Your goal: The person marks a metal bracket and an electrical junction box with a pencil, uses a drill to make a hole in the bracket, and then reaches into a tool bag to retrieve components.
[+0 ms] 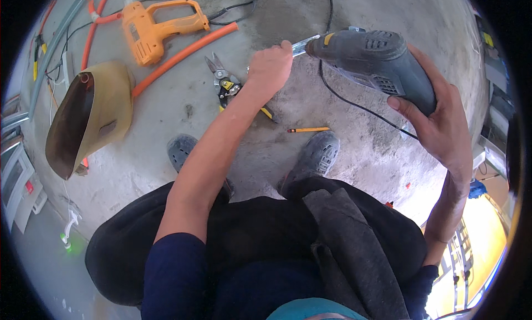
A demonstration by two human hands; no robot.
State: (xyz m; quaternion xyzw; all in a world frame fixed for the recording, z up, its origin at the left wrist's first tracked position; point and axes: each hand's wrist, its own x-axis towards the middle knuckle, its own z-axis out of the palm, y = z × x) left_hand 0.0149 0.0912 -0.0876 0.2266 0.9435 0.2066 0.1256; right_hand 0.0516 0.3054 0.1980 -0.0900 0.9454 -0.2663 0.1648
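Observation:
My right hand [443,117] grips the rear of a dark grey corded drill [366,56], which lies level with its nose pointing left. My left hand [270,67] is closed around a shiny metal strip [302,45]. The strip sticks out from the fist toward the drill's nose, and a little of it shows on the fist's other side. Whether strip and drill touch I cannot tell. Below my left hand, partly behind the forearm, yellow-and-black tin snips [226,86] lie on the floor with their blades apart. A yellow pencil [308,130] lies near my right shoe.
An orange heat gun [149,34] lies at the upper left, beside an orange tube [185,57]. A tan, open-mouthed container [113,106] rests on its side at the left. The black cord [354,101] crosses the concrete floor under the drill. My shoes [320,153] stand close by.

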